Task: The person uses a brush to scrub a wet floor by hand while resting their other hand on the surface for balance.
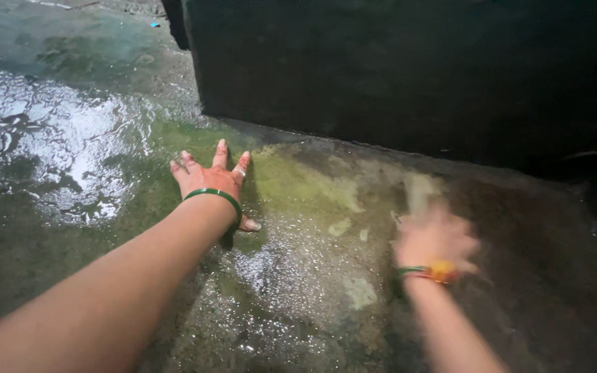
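Scrubbing seems underway: left hand point(212, 178) pressed flat, fingers spread, on the wet green-stained floor point(298, 186) below the dark wall point(409, 69); right hand point(435, 238) blurred, its grip unclear, perhaps holding something pale.

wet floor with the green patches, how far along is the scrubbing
Done: the wet floor at left shines with water. In hand: the left hand presses flat on the floor; the right hand is motion-blurred over it, anything held unclear. Left: a green film remains between them.
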